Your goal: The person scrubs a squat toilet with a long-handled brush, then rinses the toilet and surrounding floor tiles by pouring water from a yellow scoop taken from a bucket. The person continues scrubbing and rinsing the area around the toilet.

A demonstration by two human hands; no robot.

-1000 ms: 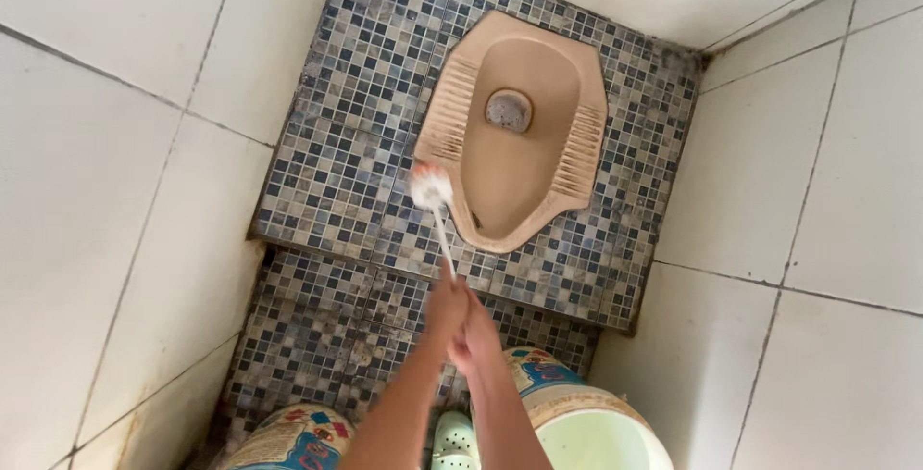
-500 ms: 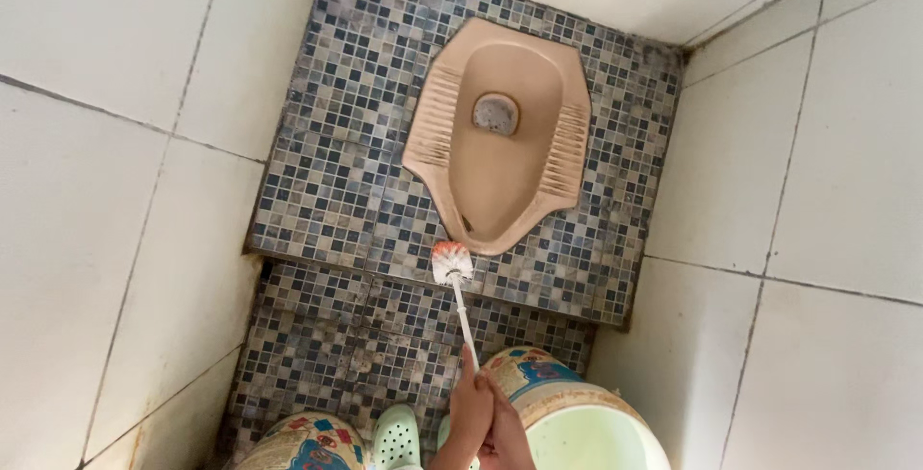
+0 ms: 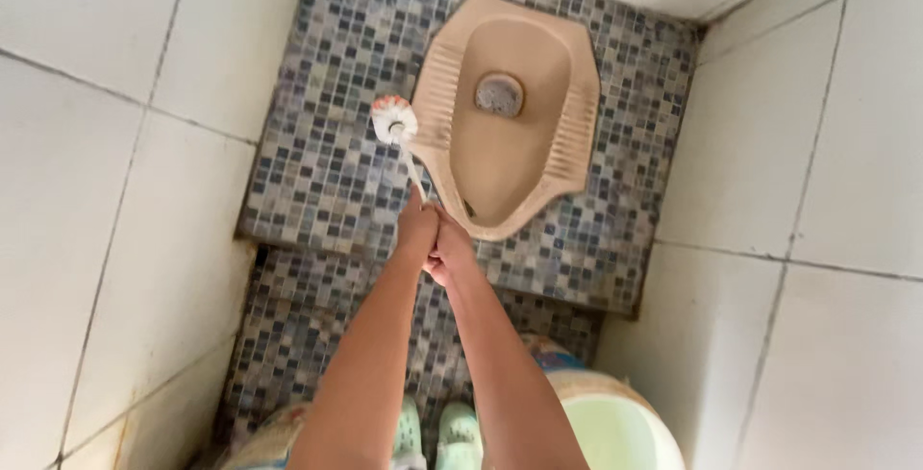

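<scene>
Both hands, left hand (image 3: 416, 228) and right hand (image 3: 450, 247), clenched on toilet brush (image 3: 395, 120) handle | bristle head beyond fingers, touching mosaic floor (image 3: 317, 172) beside squat pan (image 3: 505, 110) left edge

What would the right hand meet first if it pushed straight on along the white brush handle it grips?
Probably the mosaic tile floor just left of the tan squat pan's ribbed footrest, where the brush head sits; the right hand points there, though depth is unclear.

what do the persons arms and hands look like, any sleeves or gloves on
Both forearms are bare as far as the view shows: no sleeves, no gloves. The left hand and the right hand show no rings, watch or bracelets that can be made out. Below them, pale green perforated clogs are worn on the feet.
</scene>
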